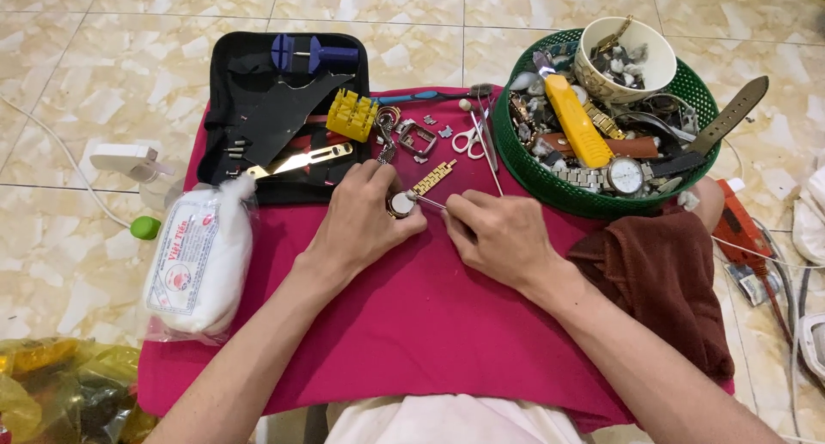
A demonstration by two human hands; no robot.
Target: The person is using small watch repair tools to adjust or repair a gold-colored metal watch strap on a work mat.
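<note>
My left hand [365,220] pinches a small round watch [400,204] with a gold link band [432,177] against the pink cloth [412,315]. My right hand [498,233] grips a thin metal tool [427,202], its tip touching the watch case. Both hands meet at the middle of the cloth.
A black tool case [284,109] with a blue tool and a yellow block lies at the back left. A green basket [533,173] of watches, straps and a white cup sits at the back right. A cotton bag [202,259] is left, a brown towel [662,281] right. Small scissors [468,139] lie behind.
</note>
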